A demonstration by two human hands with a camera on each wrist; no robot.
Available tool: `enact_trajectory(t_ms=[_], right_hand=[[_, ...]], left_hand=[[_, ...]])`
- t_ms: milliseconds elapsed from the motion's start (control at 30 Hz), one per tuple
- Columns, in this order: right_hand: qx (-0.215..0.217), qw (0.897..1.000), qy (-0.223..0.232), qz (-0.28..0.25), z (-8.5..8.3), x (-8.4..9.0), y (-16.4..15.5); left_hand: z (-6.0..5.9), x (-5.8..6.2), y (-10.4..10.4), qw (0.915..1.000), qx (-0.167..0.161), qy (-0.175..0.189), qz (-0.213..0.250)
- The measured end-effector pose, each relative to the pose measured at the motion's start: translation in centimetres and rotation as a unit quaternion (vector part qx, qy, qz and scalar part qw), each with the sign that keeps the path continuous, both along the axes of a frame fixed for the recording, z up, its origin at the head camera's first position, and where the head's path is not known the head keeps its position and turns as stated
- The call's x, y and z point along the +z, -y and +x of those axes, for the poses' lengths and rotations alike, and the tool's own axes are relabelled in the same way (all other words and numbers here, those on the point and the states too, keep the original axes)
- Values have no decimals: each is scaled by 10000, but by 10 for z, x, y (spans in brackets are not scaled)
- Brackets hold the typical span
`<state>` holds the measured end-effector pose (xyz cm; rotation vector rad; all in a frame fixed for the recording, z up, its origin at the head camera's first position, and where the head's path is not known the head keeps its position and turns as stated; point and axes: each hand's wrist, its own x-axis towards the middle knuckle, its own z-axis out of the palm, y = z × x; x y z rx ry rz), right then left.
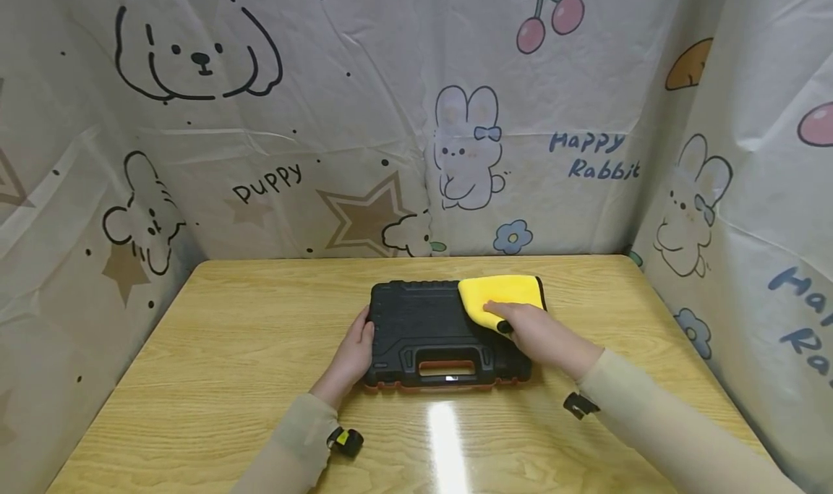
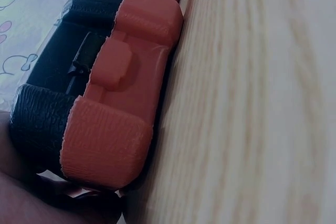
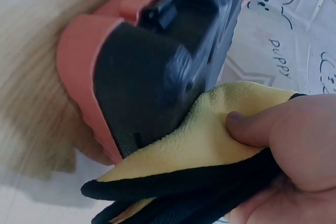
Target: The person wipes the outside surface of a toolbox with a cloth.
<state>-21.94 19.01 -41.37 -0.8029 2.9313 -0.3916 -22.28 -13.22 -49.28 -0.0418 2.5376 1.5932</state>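
Observation:
A black plastic carrying case (image 1: 419, 317) with an orange lower half (image 2: 107, 145) lies flat on the wooden table, its handle toward me. My left hand (image 1: 353, 349) holds the case's left side; in the left wrist view only part of it shows at the near corner. On the case's right part lies a folded yellow cloth (image 1: 497, 291) with black edging. My right hand (image 1: 536, 335) grips this cloth, thumb on top, against the lid. In the right wrist view the cloth (image 3: 210, 129) drapes over the case's corner, and its folded layers show below the thumb.
The light wooden table (image 1: 260, 320) extends around the case, with a bright reflection in front. White curtains (image 1: 364, 118) printed with cartoon animals hang behind and at both sides. A small black device (image 1: 346, 442) is strapped at the left wrist, another (image 1: 579, 405) at the right.

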Motion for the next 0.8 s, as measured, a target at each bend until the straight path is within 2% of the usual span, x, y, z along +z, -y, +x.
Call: enact_trajectory(t_ms=[400,800], right_hand=[[-208,9998,-73,31,-30,-1,3],[-491,9987,114,33,-42,-1,4]], left_hand=[[2,1,0,10000,4,-44,31],[0,-2,1,10000,41,69,26]])
